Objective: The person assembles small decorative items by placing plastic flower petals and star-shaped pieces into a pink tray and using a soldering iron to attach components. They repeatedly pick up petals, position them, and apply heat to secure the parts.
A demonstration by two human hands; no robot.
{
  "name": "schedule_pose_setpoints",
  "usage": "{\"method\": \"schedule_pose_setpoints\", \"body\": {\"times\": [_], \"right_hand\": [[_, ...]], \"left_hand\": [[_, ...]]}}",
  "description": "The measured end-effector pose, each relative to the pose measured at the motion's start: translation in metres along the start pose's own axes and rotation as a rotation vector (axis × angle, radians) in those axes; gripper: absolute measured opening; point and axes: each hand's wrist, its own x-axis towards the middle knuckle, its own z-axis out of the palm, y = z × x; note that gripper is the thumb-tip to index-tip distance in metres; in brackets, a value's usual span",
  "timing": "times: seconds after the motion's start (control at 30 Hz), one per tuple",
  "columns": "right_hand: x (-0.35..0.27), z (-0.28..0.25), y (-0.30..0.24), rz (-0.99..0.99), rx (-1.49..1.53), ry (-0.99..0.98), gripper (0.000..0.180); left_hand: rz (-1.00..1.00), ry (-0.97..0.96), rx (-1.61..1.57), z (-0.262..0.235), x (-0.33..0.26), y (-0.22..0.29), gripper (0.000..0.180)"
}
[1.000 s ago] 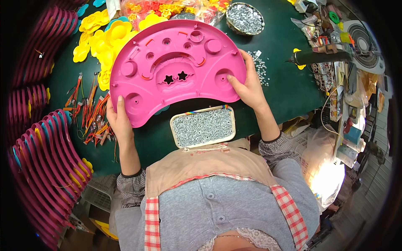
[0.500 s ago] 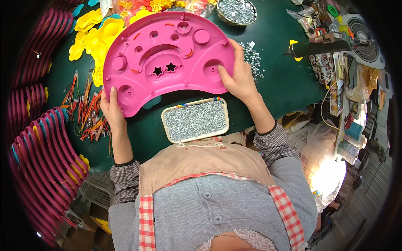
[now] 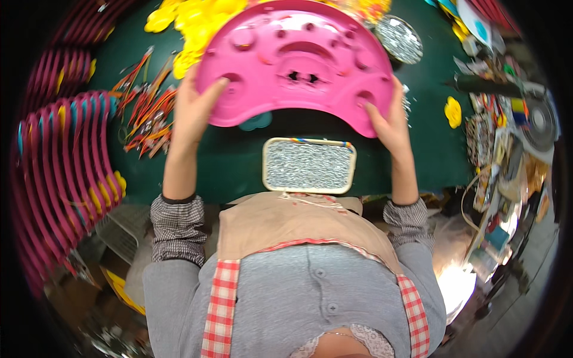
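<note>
Along the left edge of my feed stand curved magenta plastic panels point(image 3: 65, 179); next, red-and-orange wires point(image 3: 154, 107) lie loose on a dark green tabletop point(image 3: 233, 173), near the left hand point(image 3: 196, 107), which grasps one end of an arched pink plastic panel point(image 3: 262, 89). Held over the table, that panel shows unfilled star-shaped openings point(image 3: 293, 76), so I judge fitting work remains, though blur hides what is done. Below it sits a cream rectangular tray point(image 3: 265, 164) of small silvery pieces point(image 3: 309, 166), and rightmost the right hand point(image 3: 391, 122) grips the other end; no brand, label or writing is legible to me.

glossy, smooth plastic pink panel point(image 3: 334, 77)
</note>
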Motion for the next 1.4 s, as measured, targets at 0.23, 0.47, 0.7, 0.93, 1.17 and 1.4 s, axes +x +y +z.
{"method": "schedule_pose_setpoints", "body": {"times": [0.23, 0.47, 0.7, 0.93, 1.17, 1.4], "right_hand": [[-0.021, -0.03, -0.013, 0.098, -0.088, -0.072, 0.077], [-0.021, -0.031, -0.01, 0.095, -0.133, -0.081, 0.079], [-0.012, -0.03, -0.025, -0.027, -0.273, -0.122, 0.073], [0.098, -0.019, -0.085, -0.161, -0.181, 0.1, 0.029], [0.242, 0.079, -0.069, -0.409, -0.587, -0.233, 0.04], [0.257, 0.075, -0.051, -0.316, -0.662, -0.291, 0.041]], "left_hand": [[0.08, 0.057, 0.189, 0.018, -0.041, -0.045, 0.048], [0.061, 0.064, 0.342, 0.016, -0.032, -0.047, 0.049], [0.353, 0.126, 0.574, 0.001, -0.034, -0.051, 0.074], [0.645, -0.197, 0.959, 0.026, -0.05, 0.008, 0.062], [0.594, -0.326, 0.967, 0.046, -0.046, -0.012, 0.047], [0.556, -0.337, 0.955, 0.038, -0.052, -0.014, 0.048]]}}
